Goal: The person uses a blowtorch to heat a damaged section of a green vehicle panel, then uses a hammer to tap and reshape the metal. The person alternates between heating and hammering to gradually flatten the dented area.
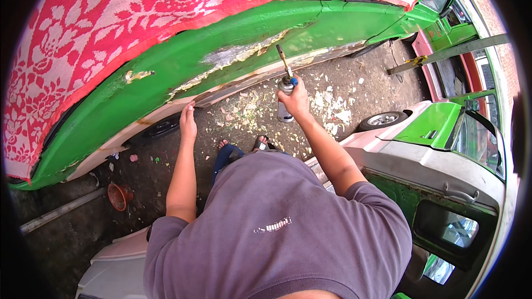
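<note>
My right hand (296, 101) is wrapped round a gas blowtorch (285, 112), a silver canister with a blue knob and a long brass nozzle. The nozzle points up toward the green side panel (233, 55) of a vehicle; I can make out no flame. Patches of paint and filler on that panel are peeled, showing a bare grey area (233, 55) with ragged cream edges. My left hand (188, 123) is held near the panel's pink lower edge, fingers stretched out, with nothing visible in it. Whether its fingertips touch the panel, I cannot tell.
A red and white floral cloth (133, 22) drapes over the vehicle. Paint chips (244, 112) litter the ground around my feet. An orange bucket (118, 196) lies at left near a pipe (64, 210). Another green, white and pink vehicle (410, 158) stands close on the right; a post (443, 54) is beyond.
</note>
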### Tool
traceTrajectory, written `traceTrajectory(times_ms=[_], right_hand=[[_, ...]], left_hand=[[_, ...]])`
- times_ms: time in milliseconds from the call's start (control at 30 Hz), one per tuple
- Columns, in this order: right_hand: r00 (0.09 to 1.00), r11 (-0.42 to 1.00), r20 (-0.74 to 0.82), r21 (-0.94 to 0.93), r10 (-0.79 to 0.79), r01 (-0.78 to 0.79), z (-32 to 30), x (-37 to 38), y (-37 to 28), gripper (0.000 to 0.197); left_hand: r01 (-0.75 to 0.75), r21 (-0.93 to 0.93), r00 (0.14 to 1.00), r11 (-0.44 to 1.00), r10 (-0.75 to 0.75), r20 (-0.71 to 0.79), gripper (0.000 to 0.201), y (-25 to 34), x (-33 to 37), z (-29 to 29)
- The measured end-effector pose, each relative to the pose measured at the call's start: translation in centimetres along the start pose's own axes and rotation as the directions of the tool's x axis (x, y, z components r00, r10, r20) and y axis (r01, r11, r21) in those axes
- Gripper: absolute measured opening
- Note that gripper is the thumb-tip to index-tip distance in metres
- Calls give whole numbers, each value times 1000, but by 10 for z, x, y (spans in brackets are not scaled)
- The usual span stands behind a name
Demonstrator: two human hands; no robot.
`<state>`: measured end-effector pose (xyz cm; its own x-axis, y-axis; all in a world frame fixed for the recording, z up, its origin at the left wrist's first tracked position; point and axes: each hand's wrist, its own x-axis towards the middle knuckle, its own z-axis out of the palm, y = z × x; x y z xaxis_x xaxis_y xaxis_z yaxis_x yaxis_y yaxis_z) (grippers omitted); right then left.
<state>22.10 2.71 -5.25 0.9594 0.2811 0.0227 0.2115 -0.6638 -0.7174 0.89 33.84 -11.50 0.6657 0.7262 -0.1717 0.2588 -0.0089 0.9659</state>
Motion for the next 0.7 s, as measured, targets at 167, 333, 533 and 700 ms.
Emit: traceTrajectory(times_ms=[167, 333, 533, 700], right_hand=[[1000, 1000, 9, -20, -16, 16, -5, -2, -8, 70], [1000, 1000, -6, -11, 23, -23, -8, -2, -12, 70], [999, 1000, -25, -14, 21, -21, -9, 2, -4, 70], [999, 1000, -53, -29, -4, 3, -17, 8, -4, 73]], left_hand=[[3, 6, 1000, 1000, -3, -3, 38, -3, -2, -4], [-6, 78, 999, 997, 2, 51, 43, -15, 0, -12], [11, 74, 998, 997, -15, 54, 43, -19, -2, -12], [10, 63, 998, 998, -14, 63, 44, -22, -6, -16]])
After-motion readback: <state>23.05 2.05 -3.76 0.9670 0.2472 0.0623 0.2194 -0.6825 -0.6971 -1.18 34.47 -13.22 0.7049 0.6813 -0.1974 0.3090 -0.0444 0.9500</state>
